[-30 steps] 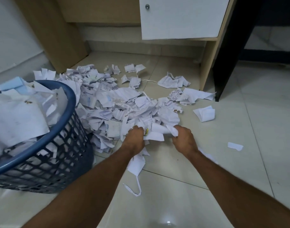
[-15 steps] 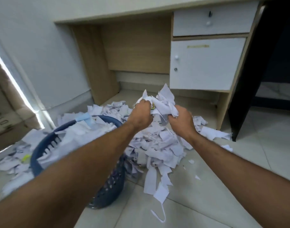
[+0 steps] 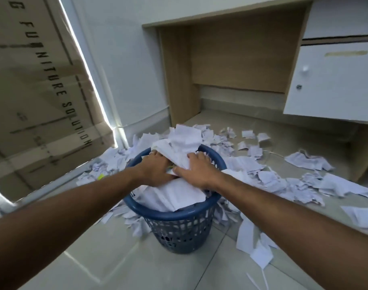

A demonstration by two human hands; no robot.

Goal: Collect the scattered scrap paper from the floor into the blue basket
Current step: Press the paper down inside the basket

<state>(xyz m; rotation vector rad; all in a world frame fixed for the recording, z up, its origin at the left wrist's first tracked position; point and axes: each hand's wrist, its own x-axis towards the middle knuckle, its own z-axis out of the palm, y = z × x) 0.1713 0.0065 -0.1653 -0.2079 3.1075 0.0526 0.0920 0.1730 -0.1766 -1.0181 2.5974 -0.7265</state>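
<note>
Cardboard box (image 3: pixel 32 86) with dark printed lettering leans at the far left, and a wooden desk (image 3: pixel 237 59) with white cabinet doors stands at the far right. Tiled floor (image 3: pixel 120 266) carries scattered scrap paper (image 3: pixel 300 183), mostly right of and behind the blue basket (image 3: pixel 178 229) in the middle. Basket is heaped above its rim with paper. Left hand (image 3: pixel 155 168) and right hand (image 3: pixel 197 168) rest side by side on that heap, fingers (image 3: pixel 196 156) spread fairly flat, pressing the paper down.
</note>
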